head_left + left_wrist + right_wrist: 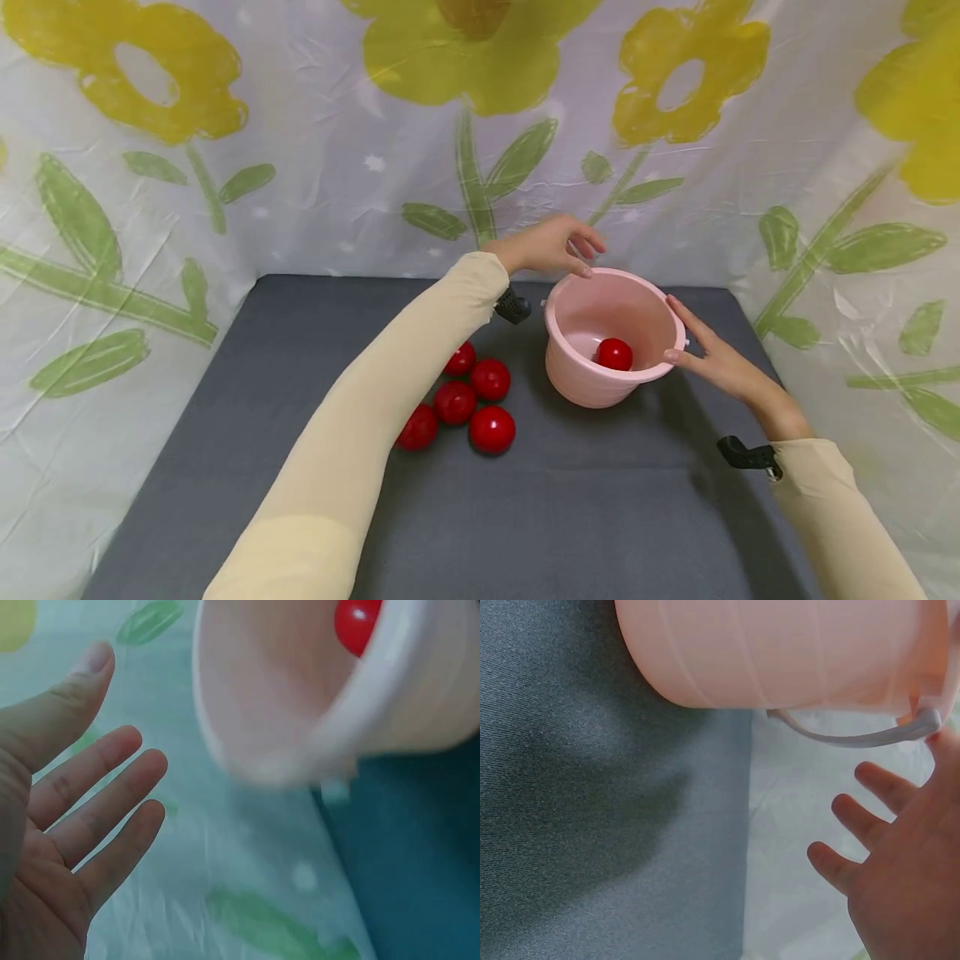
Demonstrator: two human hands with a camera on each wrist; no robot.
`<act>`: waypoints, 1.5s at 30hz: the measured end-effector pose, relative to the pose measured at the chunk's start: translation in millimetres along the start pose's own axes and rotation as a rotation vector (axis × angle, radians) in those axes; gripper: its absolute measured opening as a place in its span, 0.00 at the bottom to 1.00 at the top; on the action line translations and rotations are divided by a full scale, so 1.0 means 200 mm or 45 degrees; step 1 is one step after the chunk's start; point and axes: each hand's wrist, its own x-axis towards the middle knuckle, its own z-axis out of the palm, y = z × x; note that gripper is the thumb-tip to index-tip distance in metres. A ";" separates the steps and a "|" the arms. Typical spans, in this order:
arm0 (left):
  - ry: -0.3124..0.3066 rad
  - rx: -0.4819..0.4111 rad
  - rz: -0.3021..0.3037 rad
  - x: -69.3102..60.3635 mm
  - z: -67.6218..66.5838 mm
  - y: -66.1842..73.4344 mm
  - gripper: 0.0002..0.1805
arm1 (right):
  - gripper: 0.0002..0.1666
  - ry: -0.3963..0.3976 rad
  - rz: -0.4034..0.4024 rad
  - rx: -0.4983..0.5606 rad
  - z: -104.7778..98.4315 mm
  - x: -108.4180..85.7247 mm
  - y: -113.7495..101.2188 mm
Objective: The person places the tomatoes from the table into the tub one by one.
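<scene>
My left hand [549, 244] is just beside the far-left rim of the pink bucket [581, 371]. Its fingers are loosely extended, the thumb spread well away, and have hold of nothing; the left wrist view shows a gap between them and the bucket. My right hand [723, 362] is at the opposite side of the rim, thumb lapped over the edge and forefinger along the outside: a light pinch, by my reading. The other three fingers are spread and free of the wall, near the grey handle [855, 740].

One red ball [614, 354] lies inside the bucket, toward the near right wall. Five loose red balls [491, 380] show on the desk [555, 517], left of the bucket, some partly covered by my left sleeve [390, 375]. I cannot count any hidden behind it, nor tell whether the bucket's base sits fully flat.

Step in hand, as I judge it: steadying the bucket while the left hand works about its mouth. Recommended practice: hold the rim firmly enough to resist a knock, without pulling it over; lift the left wrist clear of the rim; carry the left forearm high, since a dragging sleeve could roll the loose balls.
</scene>
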 end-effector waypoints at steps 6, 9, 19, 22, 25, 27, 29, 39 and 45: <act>0.099 -0.017 -0.072 -0.20 -0.13 -0.13 0.26 | 0.56 0.000 -0.032 0.022 0.00 0.00 0.01; 0.160 -0.016 -0.105 -0.31 -0.17 -0.24 0.26 | 0.55 -0.001 -0.030 0.024 0.00 0.00 0.01; 0.260 -0.090 -0.260 -0.65 -0.11 -0.55 0.28 | 0.55 -0.016 -0.043 0.004 -0.01 -0.01 0.00; 0.276 -0.122 -0.268 -0.71 -0.04 -0.64 0.28 | 0.55 -0.014 -0.039 0.008 -0.01 -0.01 0.00; 0.268 -0.150 -0.282 -0.75 0.05 -0.72 0.28 | 0.56 -0.013 -0.039 0.013 -0.01 -0.01 0.00; 0.254 -0.164 -0.291 -0.76 0.10 -0.76 0.28 | 0.56 -0.013 -0.047 0.018 0.00 -0.01 0.00; 0.247 -0.177 -0.293 -0.78 0.16 -0.80 0.28 | 0.55 -0.014 -0.048 0.025 0.00 -0.01 0.00; 0.198 -0.263 -0.292 -0.81 0.35 -0.92 0.30 | 0.56 -0.017 -0.033 0.017 0.00 -0.01 0.00; 0.167 -0.236 -0.310 -0.80 0.39 -0.93 0.30 | 0.56 -0.014 -0.033 0.015 0.00 -0.01 0.00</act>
